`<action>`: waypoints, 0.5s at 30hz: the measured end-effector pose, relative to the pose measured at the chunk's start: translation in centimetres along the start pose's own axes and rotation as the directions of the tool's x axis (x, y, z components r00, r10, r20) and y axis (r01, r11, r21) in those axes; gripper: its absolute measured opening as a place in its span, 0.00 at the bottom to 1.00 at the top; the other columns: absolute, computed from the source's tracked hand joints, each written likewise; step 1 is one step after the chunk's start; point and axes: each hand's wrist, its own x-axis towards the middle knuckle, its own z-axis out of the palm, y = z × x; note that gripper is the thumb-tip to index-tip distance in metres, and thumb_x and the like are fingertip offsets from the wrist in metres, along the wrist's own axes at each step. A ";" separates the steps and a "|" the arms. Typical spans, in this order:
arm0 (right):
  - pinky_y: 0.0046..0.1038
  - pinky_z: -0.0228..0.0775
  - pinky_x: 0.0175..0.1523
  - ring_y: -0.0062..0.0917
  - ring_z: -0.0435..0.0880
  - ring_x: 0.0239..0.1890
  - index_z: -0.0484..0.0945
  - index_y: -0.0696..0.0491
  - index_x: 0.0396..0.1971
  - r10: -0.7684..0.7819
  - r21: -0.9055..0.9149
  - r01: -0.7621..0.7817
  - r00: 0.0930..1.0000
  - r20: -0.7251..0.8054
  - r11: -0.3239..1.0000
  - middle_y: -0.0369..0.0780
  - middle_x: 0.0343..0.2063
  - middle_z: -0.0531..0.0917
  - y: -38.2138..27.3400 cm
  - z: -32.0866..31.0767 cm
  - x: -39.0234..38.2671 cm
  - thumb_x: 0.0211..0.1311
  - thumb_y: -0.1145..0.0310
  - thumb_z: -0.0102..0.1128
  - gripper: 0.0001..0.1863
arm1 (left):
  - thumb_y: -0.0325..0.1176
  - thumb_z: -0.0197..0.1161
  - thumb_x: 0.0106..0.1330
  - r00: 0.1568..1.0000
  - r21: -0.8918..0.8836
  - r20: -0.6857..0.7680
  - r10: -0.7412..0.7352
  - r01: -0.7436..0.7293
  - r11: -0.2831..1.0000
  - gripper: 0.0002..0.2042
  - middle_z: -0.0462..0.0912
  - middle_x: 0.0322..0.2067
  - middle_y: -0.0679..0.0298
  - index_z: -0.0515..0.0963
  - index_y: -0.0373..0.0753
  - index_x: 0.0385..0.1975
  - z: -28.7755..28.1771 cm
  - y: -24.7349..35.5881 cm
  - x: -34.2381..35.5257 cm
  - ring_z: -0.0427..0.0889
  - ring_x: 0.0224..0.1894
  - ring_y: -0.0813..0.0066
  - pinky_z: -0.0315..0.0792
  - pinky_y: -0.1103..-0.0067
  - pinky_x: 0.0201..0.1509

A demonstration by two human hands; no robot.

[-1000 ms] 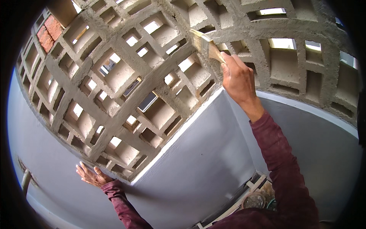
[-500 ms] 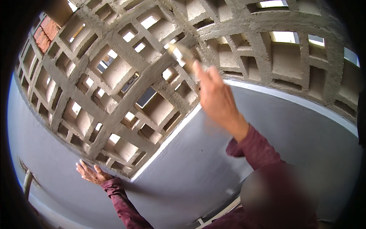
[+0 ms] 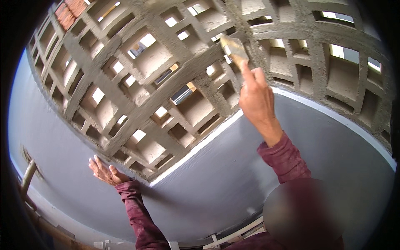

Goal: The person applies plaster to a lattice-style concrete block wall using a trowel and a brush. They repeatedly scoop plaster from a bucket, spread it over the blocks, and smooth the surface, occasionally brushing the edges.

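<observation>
My right hand (image 3: 258, 98) is raised in front of the lattice wall, closed round a putty knife (image 3: 234, 48) with a flared, pale, stained blade. The index finger stretches along the tool toward its blade. That blade points up and left, over the lattice close to the inner corner; whether it touches the concrete I cannot tell. My left hand (image 3: 107, 171) rests with fingers apart on the smooth grey wall (image 3: 208, 162), just beside the lower corner of the lattice. It holds nothing.
Rough concrete lattice (image 3: 141, 104) with rectangular openings spans two wall faces. A white ledge strip (image 3: 333, 116) edges its bottom. Red bricks (image 3: 68, 14) show at upper left. A wooden pole (image 3: 28, 177) stands at far left, and a pale rail (image 3: 241, 233) runs below.
The whole view has shifted, so the lattice sits farther right and higher. My right hand and the putty knife, blurred before, now show more sharply. My left hand stays on the wall.
</observation>
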 end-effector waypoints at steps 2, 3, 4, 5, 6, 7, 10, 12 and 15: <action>0.35 0.75 0.28 0.38 0.80 0.25 0.66 0.61 0.58 -0.025 0.017 0.025 1.000 0.017 1.000 0.45 0.34 0.71 -2.7 2.1 -1.5 0.53 0.81 0.49 0.28 | 0.68 0.31 0.64 1.000 -0.036 0.019 -0.020 0.021 0.999 0.39 0.56 0.68 0.58 0.63 0.44 0.65 -0.1 0.8 0.4 0.47 0.72 0.59 0.30 0.54 0.71; 0.35 0.75 0.28 0.37 0.80 0.24 0.66 0.62 0.58 -0.080 0.060 0.075 0.993 0.082 0.995 0.46 0.34 0.71 -5.2 2.7 -3.2 0.52 0.81 0.49 0.28 | 0.69 0.31 0.64 0.999 -0.048 0.029 -0.037 0.039 0.998 0.40 0.56 0.68 0.58 0.63 0.44 0.65 -0.3 0.8 0.3 0.47 0.72 0.59 0.30 0.54 0.71; 0.34 0.75 0.28 0.36 0.80 0.23 0.67 0.62 0.57 -0.138 0.099 0.125 0.981 0.138 0.987 0.46 0.34 0.70 -7.7 3.0 -5.0 0.51 0.81 0.50 0.28 | 0.69 0.31 0.64 0.998 -0.068 0.033 -0.055 0.057 0.996 0.40 0.56 0.68 0.58 0.63 0.45 0.65 -0.3 1.0 0.2 0.47 0.72 0.58 0.30 0.53 0.71; 0.34 0.75 0.28 0.36 0.80 0.23 0.67 0.62 0.58 -0.171 0.192 0.131 0.962 0.212 0.973 0.46 0.34 0.70 -9.8 2.4 -6.4 0.51 0.80 0.50 0.28 | 0.70 0.28 0.64 0.998 -0.065 0.030 -0.056 0.058 0.996 0.40 0.57 0.68 0.58 0.64 0.46 0.65 -0.6 0.8 0.3 0.47 0.72 0.57 0.29 0.52 0.71; 0.34 0.76 0.28 0.36 0.80 0.23 0.67 0.61 0.58 -0.208 0.280 0.127 0.936 0.284 0.952 0.45 0.34 0.71 -11.7 1.7 -7.3 0.51 0.80 0.50 0.29 | 0.70 0.27 0.64 0.999 -0.064 0.037 -0.040 0.042 0.997 0.40 0.57 0.68 0.58 0.65 0.46 0.64 -0.9 0.3 0.2 0.47 0.72 0.57 0.29 0.52 0.71; 0.34 0.75 0.28 0.36 0.79 0.23 0.67 0.60 0.58 -0.195 0.283 0.120 0.948 0.252 0.951 0.45 0.34 0.71 -12.5 0.9 -7.3 0.52 0.80 0.50 0.29 | 0.70 0.27 0.64 0.999 -0.073 0.035 -0.028 0.031 0.997 0.40 0.57 0.68 0.58 0.65 0.46 0.64 -0.9 0.1 0.2 0.47 0.72 0.57 0.29 0.52 0.71; 0.35 0.73 0.26 0.37 0.79 0.22 0.67 0.59 0.58 -0.117 0.221 0.078 0.979 0.166 0.972 0.44 0.34 0.71 -12.3 -0.1 -7.7 0.54 0.80 0.50 0.27 | 0.70 0.24 0.64 0.998 -0.061 0.055 -0.039 0.042 0.997 0.40 0.58 0.67 0.58 0.66 0.47 0.63 -2.0 0.1 0.0 0.48 0.72 0.56 0.29 0.52 0.71; 0.35 0.71 0.24 0.37 0.78 0.22 0.66 0.58 0.58 -0.024 -0.010 0.025 0.998 0.063 1.000 0.44 0.35 0.72 -10.9 0.6 -5.1 0.59 0.78 0.48 0.24 | 0.70 0.23 0.64 0.996 -0.099 0.055 -0.075 0.080 0.992 0.40 0.59 0.67 0.58 0.67 0.47 0.63 -1.9 0.1 -0.3 0.48 0.72 0.55 0.29 0.51 0.70; 0.35 0.73 0.25 0.40 0.78 0.23 0.64 0.63 0.57 -0.024 -0.193 0.035 0.998 0.061 0.981 0.47 0.34 0.70 -11.8 2.4 -4.0 0.57 0.77 0.49 0.25 | 0.68 0.22 0.65 0.996 -0.180 -0.012 -0.087 0.083 0.980 0.40 0.59 0.67 0.57 0.66 0.46 0.63 -1.2 0.6 0.2 0.48 0.72 0.55 0.29 0.52 0.71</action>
